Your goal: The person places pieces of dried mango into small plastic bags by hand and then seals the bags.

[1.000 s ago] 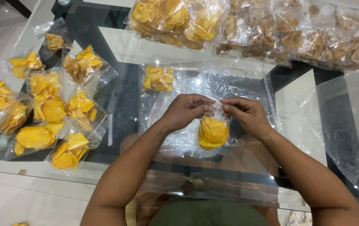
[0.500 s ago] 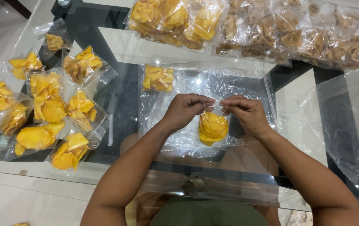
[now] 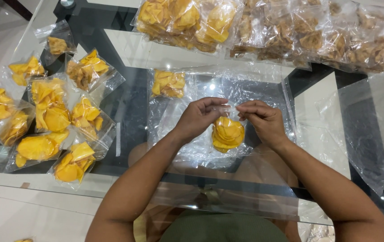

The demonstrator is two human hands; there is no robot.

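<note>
my left hand (image 3: 199, 117) and right hand (image 3: 263, 120) still pinch the chip bag (image 3: 228, 132) top; it's barely shifted, seemingly unsealed.

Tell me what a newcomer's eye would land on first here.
First, the left hand and right hand pinching the top of a small clear bag of yellow chips at the centre of the glass table. Next, the filled small bags spread at the left, and the big bags along the far edge.

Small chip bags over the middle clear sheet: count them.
2. One small bag lies at the clear sheet's far left corner; the held bag hangs between left hand and right hand, pinched at its top.
</note>
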